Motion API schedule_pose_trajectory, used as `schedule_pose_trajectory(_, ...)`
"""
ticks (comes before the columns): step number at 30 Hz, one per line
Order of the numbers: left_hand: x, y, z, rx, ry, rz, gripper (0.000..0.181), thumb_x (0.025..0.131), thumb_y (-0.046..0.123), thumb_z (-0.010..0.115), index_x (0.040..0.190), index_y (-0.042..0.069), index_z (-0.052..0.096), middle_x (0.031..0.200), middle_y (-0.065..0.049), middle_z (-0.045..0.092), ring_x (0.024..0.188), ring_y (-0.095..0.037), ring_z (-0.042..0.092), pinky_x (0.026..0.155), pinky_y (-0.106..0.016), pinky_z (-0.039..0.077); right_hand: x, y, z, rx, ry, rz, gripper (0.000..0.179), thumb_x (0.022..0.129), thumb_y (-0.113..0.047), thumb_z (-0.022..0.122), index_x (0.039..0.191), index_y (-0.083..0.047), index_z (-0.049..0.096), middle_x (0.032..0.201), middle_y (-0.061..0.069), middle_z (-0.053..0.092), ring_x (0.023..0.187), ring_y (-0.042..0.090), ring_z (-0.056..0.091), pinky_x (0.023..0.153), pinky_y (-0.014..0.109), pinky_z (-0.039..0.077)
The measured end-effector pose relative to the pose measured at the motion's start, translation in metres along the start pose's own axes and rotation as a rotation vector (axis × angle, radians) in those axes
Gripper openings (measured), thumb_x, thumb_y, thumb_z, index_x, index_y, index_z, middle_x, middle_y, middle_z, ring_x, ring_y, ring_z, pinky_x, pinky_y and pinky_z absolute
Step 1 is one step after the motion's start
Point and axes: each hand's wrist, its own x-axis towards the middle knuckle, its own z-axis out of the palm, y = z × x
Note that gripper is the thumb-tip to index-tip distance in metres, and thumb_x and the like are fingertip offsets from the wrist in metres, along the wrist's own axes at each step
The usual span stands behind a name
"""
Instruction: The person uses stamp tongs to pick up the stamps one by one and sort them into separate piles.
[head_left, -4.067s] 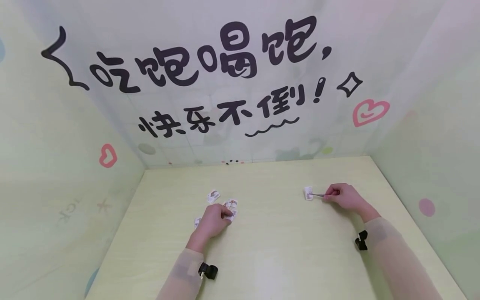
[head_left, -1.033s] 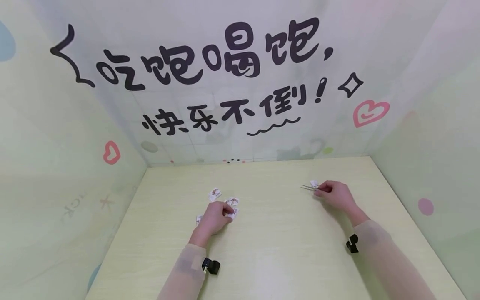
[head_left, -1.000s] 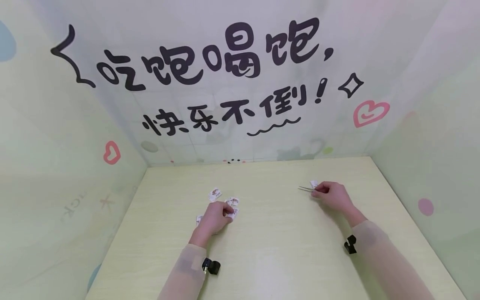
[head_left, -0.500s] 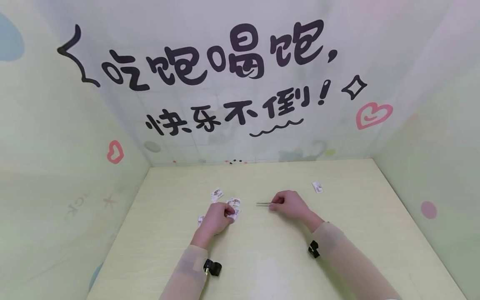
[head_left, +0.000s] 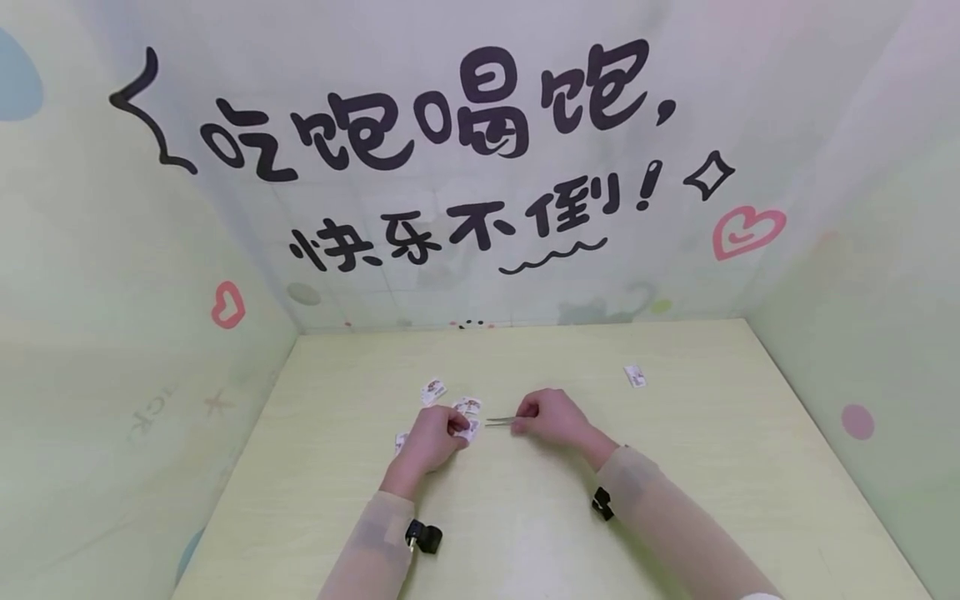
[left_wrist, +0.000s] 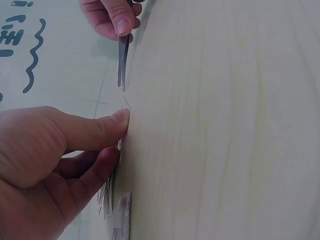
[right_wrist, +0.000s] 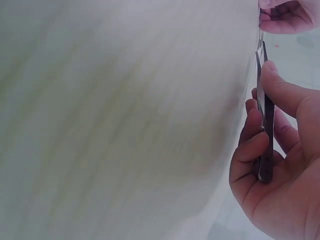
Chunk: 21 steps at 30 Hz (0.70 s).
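Several small white printed cards point(head_left: 467, 407) lie in a loose group on the left part of the table. My left hand point(head_left: 429, 437) rests over them, its thumb and curled fingers holding a small printed card point(head_left: 471, 432) low at the table; its end sticks out past the thumb point(left_wrist: 120, 117) in the left wrist view. My right hand point(head_left: 555, 419) grips metal tweezers point(head_left: 498, 422). Their tips point left, slightly apart with nothing between them, just right of that card. In the right wrist view, the tweezers point(right_wrist: 267, 120) lie between thumb and curled fingers.
A lone printed card point(head_left: 635, 376) lies at the back right of the table point(head_left: 525, 533). Another card point(head_left: 433, 390) sits behind my left hand, and one card is partly covered by that hand. Printed walls point(head_left: 420, 283) enclose the back and sides.
My right hand has moved left with the tweezers, from the card at the back right to beside the left group. That card stays behind, turned slightly. The left hand keeps its place.
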Motion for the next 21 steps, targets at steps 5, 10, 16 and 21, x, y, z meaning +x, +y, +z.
schedule_pose_trajectory(5,0.0,0.001,-0.001,-0.001,-0.001,-0.001,0.018,0.087,-0.002,0.085,0.103,0.004,0.078,0.089,0.0,0.066,0.083,-0.017,0.06,0.077,-0.036,0.054,-0.002,-0.01,0.003,-0.033,0.026,0.018,0.014,0.09,-0.029,0.088,0.09,-0.02,0.077,0.082,-0.012,0.07,0.078,0.011,0.063,0.081,0.036,0.054)
schedule_pose_trajectory(10,0.0,0.003,-0.001,0.004,-0.002,-0.012,0.02,0.087,-0.002,0.085,0.104,0.004,0.078,0.089,-0.001,0.067,0.083,-0.016,0.059,0.078,-0.036,0.054,-0.005,-0.021,0.006,-0.064,0.028,0.021,0.015,0.089,-0.03,0.087,0.086,-0.021,0.077,0.079,-0.013,0.069,0.075,0.011,0.062,0.077,0.036,0.053)
schedule_pose_trajectory(16,0.0,0.003,-0.001,0.008,-0.007,-0.022,0.019,0.088,-0.002,0.085,0.104,0.004,0.078,0.09,-0.001,0.066,0.083,-0.017,0.059,0.078,-0.036,0.054,-0.007,-0.026,0.01,-0.085,0.045,0.039,0.015,0.088,-0.031,0.088,0.086,-0.021,0.077,0.078,-0.013,0.069,0.074,0.01,0.062,0.075,0.035,0.053)
schedule_pose_trajectory(21,-0.001,0.004,0.0,0.009,-0.008,-0.029,0.02,0.088,-0.002,0.084,0.106,0.004,0.078,0.091,-0.001,0.067,0.084,-0.017,0.06,0.08,-0.037,0.055,-0.008,-0.029,0.012,-0.144,0.075,0.057,0.015,0.087,-0.031,0.089,0.088,-0.021,0.078,0.08,-0.012,0.069,0.073,0.01,0.062,0.072,0.034,0.054)
